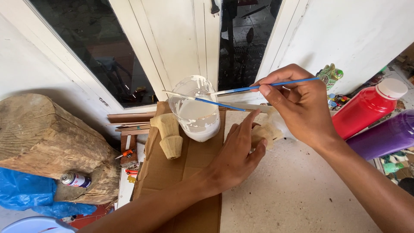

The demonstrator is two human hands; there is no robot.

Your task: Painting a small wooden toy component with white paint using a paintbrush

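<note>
2 hands work near the middle. The right hand (302, 108) pinches a thin blue brush (258, 88), its tip at the white paint cup (196, 114). The left hand (237, 157), fingers loose, steadies a small wooden piece (264, 134) on the tabletop (297, 190). I think a light load of paint and a firm hold give a clean coat.

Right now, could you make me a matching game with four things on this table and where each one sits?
Things:
1 paintbrush
2 cup of white paint
3 red bottle
4 spray can

Places:
A far right, beside the purple bottle
B low left, against the wood block
C in the right hand
D on the cardboard

Pairs: 1-C, 2-D, 3-A, 4-B
</note>
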